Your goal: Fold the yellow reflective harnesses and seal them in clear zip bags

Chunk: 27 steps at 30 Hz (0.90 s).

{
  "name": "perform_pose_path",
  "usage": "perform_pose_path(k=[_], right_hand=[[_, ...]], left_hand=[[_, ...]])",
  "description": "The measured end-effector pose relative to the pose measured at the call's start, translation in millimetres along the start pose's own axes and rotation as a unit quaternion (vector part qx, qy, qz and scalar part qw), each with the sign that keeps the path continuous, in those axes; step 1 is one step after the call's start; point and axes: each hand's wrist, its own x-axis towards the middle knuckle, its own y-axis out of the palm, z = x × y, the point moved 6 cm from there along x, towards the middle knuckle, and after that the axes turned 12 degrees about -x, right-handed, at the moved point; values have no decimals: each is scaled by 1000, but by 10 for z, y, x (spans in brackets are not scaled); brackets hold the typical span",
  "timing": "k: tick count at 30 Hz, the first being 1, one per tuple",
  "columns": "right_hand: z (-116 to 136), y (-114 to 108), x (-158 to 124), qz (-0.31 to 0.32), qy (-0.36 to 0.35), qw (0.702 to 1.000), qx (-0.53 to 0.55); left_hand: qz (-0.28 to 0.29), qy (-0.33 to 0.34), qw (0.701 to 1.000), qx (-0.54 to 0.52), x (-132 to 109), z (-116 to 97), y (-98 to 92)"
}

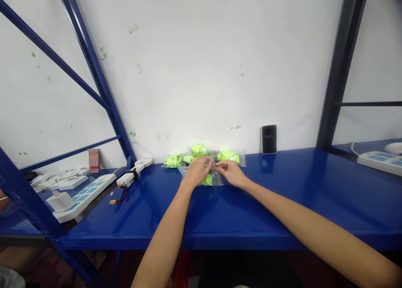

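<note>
Clear plastic bag (217,179) pinched in right hand's (230,172) closed grip; left hand's (199,170) fingertips hidden, hold cannot be told. Edge best kept taut.

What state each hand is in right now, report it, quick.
Left hand: fingers curled over the clear plastic bag; whether it grips cannot be told.
Right hand: closed, pinching the bag's edge.

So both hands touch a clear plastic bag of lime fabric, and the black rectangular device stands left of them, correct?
No: the head view shows the black rectangular device standing right of the left hand and right hand; the rest holds.
</note>
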Motion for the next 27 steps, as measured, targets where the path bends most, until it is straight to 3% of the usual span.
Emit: perform_pose_path(k=[8,27], right_hand=[[23,-10,-25,43,32,998,34],[11,-20,-20,22,24,999,-5]], left_hand=[[-16,9,999,38,-5,-27,49],[-9,13,1000,-26,27,29,71]])
